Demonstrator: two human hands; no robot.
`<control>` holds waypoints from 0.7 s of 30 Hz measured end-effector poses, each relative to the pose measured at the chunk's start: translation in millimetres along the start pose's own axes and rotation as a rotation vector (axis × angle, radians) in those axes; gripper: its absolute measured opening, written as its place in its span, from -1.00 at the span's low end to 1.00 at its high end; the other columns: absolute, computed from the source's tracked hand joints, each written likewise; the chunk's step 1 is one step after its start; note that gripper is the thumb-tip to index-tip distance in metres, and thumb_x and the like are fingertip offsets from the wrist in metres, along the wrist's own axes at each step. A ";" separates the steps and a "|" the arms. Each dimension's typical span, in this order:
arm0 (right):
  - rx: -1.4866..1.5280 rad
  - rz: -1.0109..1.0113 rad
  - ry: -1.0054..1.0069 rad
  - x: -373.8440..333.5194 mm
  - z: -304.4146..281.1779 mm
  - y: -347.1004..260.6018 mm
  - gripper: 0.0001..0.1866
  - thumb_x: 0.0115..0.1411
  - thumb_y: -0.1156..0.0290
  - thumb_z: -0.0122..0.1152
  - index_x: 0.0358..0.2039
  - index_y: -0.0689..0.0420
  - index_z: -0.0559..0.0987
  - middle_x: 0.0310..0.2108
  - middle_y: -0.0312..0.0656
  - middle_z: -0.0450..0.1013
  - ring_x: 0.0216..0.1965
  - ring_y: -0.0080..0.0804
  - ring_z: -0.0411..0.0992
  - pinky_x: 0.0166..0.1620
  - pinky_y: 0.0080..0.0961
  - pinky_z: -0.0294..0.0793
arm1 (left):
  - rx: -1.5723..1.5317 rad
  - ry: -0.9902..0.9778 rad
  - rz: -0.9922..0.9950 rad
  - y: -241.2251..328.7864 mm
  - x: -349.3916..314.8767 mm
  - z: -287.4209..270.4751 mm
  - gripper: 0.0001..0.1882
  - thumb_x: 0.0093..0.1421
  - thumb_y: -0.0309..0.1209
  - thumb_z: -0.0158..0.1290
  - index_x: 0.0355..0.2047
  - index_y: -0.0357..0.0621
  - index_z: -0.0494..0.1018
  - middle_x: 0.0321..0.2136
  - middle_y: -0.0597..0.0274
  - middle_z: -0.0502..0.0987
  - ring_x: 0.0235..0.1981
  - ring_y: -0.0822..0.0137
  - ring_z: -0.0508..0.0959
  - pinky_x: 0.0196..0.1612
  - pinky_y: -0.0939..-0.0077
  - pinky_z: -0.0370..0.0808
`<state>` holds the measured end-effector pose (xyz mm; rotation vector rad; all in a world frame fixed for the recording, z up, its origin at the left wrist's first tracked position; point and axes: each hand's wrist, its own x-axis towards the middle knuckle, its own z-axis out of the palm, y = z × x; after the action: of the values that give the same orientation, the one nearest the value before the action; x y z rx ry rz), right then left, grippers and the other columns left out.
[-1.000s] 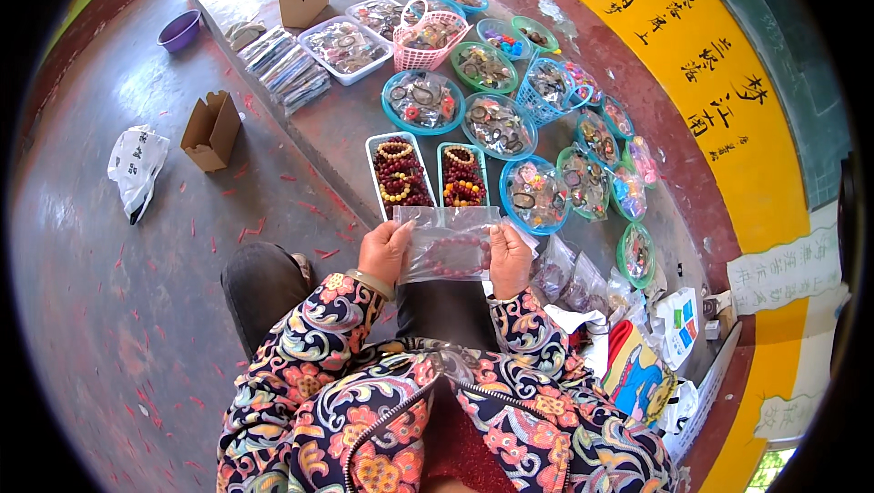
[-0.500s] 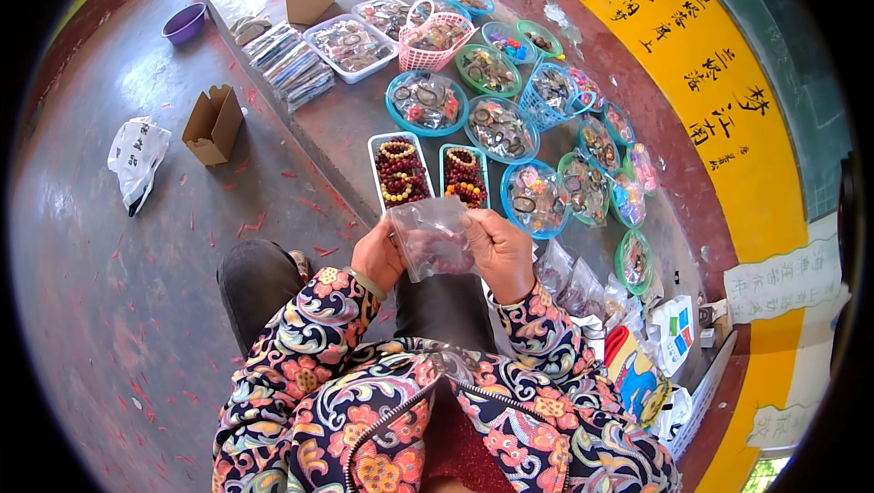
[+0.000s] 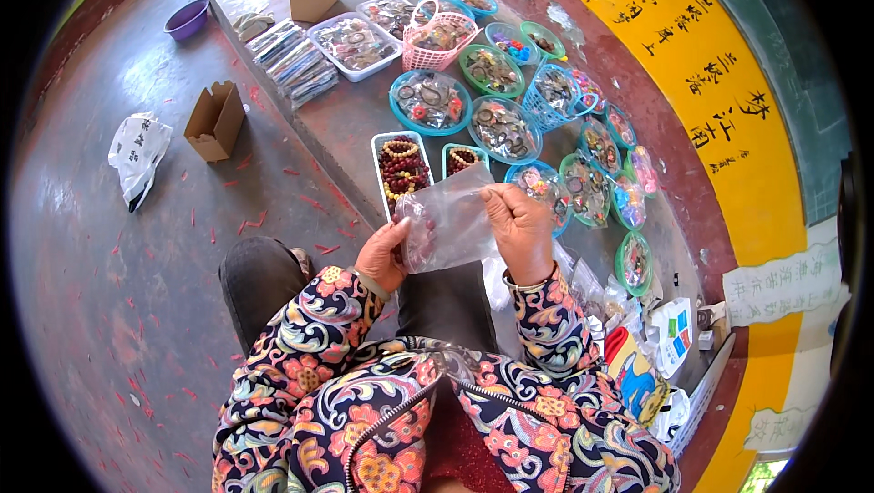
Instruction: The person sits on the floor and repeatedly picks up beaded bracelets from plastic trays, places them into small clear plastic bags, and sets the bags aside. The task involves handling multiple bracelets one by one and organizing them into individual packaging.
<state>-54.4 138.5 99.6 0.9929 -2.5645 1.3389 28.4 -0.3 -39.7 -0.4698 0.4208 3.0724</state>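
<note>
A clear plastic bag (image 3: 460, 224) is stretched between my two hands above my lap. My left hand (image 3: 383, 254) grips its left end, thumb on top. With thumb and fingers pinched, my right hand (image 3: 522, 231) holds the bag's upper right corner. Dark reddish shapes show at the bag's left end; whether they lie inside it or behind it I cannot tell. Just beyond the bag, a white tray (image 3: 376, 152) holds dark red and yellow bead bracelets (image 3: 401, 163). A second, pale green tray (image 3: 445, 158) beside it is partly hidden by the bag.
Several round baskets of small packaged goods, among them a blue basket (image 3: 393, 113), spread ahead and right. A pink handled basket (image 3: 426, 57) stands farther off. On the left are an open cardboard box (image 3: 211, 129), a white plastic bag (image 3: 138, 156) and a purple basin (image 3: 187, 21).
My right hand has moved right and slightly up, pulling the bag out wider. The bag now covers most of the second tray. My left hand has barely shifted.
</note>
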 end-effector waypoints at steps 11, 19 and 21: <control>0.539 0.519 -0.315 -9.1 -45.1 98.1 -0.86 0.06 0.46 0.19 -0.43 0.29 0.54 -0.58 -0.25 0.45 -0.65 -0.63 0.36 -0.65 -0.79 0.24 | 0.323 0.010 0.148 13.7 6.3 5.8 -0.77 0.13 -0.52 -0.05 -0.18 -0.29 0.39 -0.36 0.13 0.52 -0.39 0.31 0.55 -0.33 0.44 0.52; 0.972 0.867 0.038 -69.4 -59.2 184.4 -0.87 0.10 0.50 0.08 -0.32 0.24 0.45 -0.41 -0.15 0.48 -0.37 -0.31 0.50 -0.39 -0.61 0.54 | 0.233 0.257 0.207 15.3 11.3 -10.9 -0.87 0.14 -0.43 0.01 -0.37 -0.23 0.37 -0.47 0.10 0.52 -0.49 0.33 0.53 -0.48 0.60 0.48; 1.202 0.930 0.270 -108.8 -44.3 227.0 -0.90 0.11 0.55 0.03 -0.33 0.22 0.46 -0.40 -0.12 0.48 -0.33 -0.28 0.50 -0.35 -0.54 0.56 | 0.228 0.342 0.197 15.9 6.2 -1.2 -0.87 0.14 -0.43 0.01 -0.38 -0.23 0.37 -0.48 0.10 0.52 -0.49 0.34 0.53 -0.48 0.61 0.47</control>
<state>-110.0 319.7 -71.9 -0.5570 -1.8274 3.0535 22.1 -16.1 -38.4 -1.0021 0.8615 3.0672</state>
